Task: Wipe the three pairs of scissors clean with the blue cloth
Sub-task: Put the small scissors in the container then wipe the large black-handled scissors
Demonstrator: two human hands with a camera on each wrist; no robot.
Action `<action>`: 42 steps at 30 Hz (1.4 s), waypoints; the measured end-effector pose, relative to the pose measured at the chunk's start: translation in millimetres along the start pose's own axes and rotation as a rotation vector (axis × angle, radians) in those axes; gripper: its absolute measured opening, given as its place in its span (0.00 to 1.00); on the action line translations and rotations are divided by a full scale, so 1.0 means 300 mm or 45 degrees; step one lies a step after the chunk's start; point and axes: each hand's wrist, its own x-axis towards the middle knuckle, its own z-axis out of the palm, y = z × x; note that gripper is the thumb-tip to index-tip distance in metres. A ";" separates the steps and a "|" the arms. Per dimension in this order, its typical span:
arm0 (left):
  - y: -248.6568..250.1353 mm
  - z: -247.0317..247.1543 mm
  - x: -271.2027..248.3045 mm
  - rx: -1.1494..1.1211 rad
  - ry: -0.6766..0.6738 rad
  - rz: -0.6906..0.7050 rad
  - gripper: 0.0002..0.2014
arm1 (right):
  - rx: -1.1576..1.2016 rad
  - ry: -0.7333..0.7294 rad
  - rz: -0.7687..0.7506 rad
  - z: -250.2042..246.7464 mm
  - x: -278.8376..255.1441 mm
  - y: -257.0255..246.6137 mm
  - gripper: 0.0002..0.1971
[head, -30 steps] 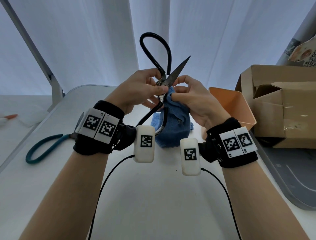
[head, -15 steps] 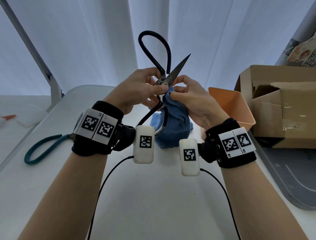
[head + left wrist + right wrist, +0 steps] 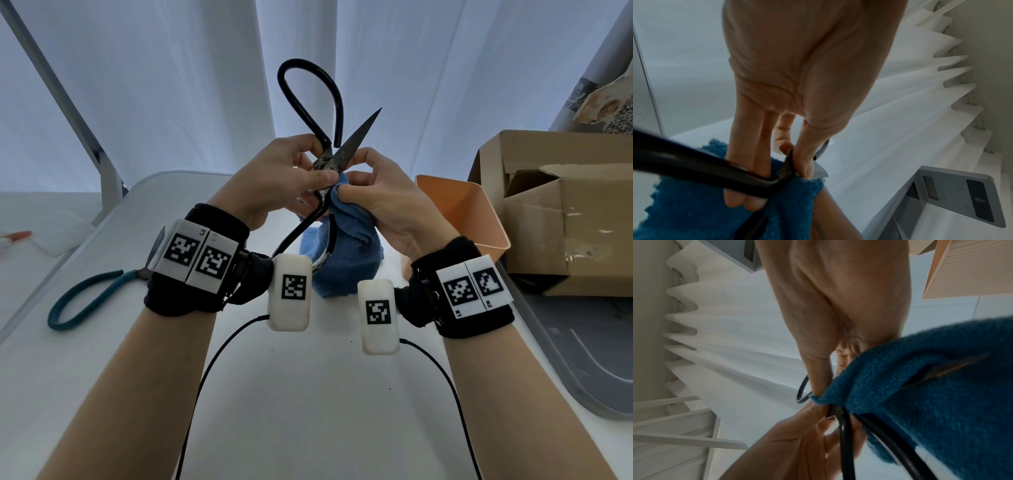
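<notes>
Two pairs of scissors are being shown: one black-handled pair (image 3: 323, 161) and one teal-handled pair (image 3: 85, 298) partly hidden behind a wrist; a third pair is not being seen in any view. One blue cloth (image 3: 346, 253) is being counted. Two hands are being shown, one left hand (image 3: 274, 178) and one right hand (image 3: 387, 198), with two black wristbands and two white marker blocks being worn. One orange bin (image 3: 479, 219), one cardboard box (image 3: 575, 219), one grey tray (image 3: 582, 359) and one bench (image 3: 308, 411) are being counted.
</notes>
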 end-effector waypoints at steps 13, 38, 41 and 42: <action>0.001 -0.010 -0.002 0.071 0.009 -0.027 0.05 | -0.065 -0.039 -0.022 -0.008 -0.011 -0.006 0.16; 0.009 0.015 -0.009 -0.095 -0.080 -0.076 0.02 | 0.153 -0.032 0.050 -0.004 -0.020 -0.025 0.21; 0.007 0.014 -0.008 -0.084 -0.075 -0.069 0.03 | 0.128 -0.031 0.046 -0.008 -0.019 -0.022 0.22; 0.006 0.014 -0.008 -0.087 -0.085 -0.065 0.02 | 0.123 -0.031 0.045 -0.008 -0.019 -0.021 0.22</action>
